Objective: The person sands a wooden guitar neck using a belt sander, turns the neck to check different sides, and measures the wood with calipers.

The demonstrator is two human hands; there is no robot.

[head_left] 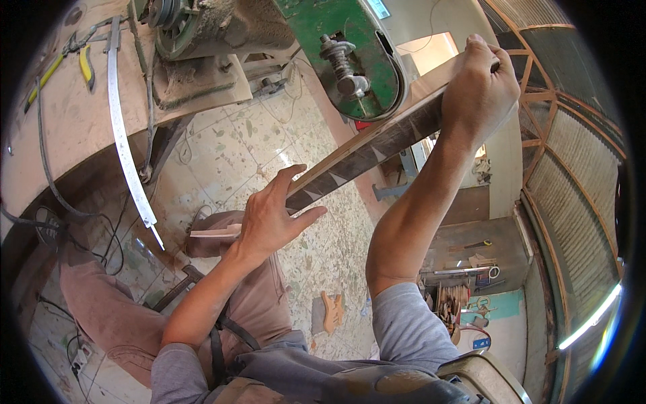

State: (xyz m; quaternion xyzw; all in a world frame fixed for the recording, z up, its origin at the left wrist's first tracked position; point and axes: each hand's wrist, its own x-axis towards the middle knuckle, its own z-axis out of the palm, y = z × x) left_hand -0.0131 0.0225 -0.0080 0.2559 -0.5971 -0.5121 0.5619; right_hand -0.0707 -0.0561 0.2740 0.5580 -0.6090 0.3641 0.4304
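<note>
A long guitar neck (404, 129) with a dark fingerboard and pale triangular inlays slants up to the right, its edge against the rounded end of a green belt sander (367, 74). My right hand (481, 87) is wrapped round the far end in a closed grip. At the near end, my left hand (266, 215) holds the neck between spread thumb and forefinger; its other fingers are mostly hidden. A pale wooden part (215, 231) shows on the other side of that hand, and whether it joins the neck is hidden.
On the left, a workbench (74, 128) carries yellow-handled pliers (87, 67), a long metal ruler (123, 128) reaching past its edge and a dusty motor (215, 30). Cables (101, 219) trail near my legs. A wooden offcut (332, 312) lies on the speckled floor (309, 269).
</note>
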